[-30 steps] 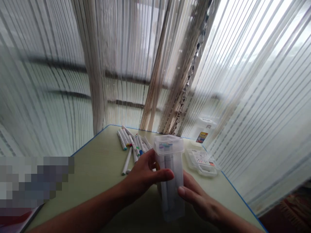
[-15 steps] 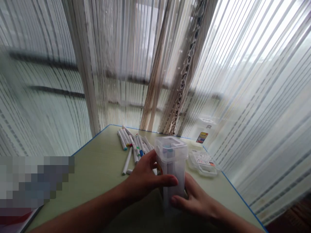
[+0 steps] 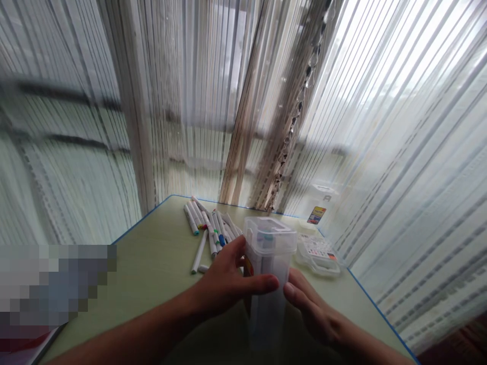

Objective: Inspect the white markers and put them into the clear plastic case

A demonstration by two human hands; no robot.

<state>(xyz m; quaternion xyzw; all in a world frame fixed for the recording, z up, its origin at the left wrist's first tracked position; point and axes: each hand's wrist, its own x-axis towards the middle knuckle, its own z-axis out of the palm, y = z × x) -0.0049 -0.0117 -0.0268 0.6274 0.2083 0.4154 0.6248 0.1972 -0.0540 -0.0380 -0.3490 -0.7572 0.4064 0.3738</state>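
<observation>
A tall translucent plastic case [image 3: 268, 304] with its lid closed stands upright before me, a few coloured marker ends dimly showing through its top. My left hand [image 3: 232, 276] is wrapped round its left side, thumb across the front. Beside the right side is my right hand [image 3: 314, 306], its fingers stretched out and thumb tip at the case's edge. Light contact there is possible, but I cannot tell. Behind my left hand lies a loose pile of white markers [image 3: 215, 228] with coloured ends.
A second clear case [image 3: 319, 258] lies open at the right, its labelled lid part [image 3: 317, 205] standing up behind. The pale green table [image 3: 144, 263] has a blue edge. String curtains [image 3: 190, 101] hang beyond it. At lower left is a blurred-out object [image 3: 49, 299].
My right thumb has come off the front of the case and my right hand has shifted right. My left hand keeps its hold; the case has moved slightly.
</observation>
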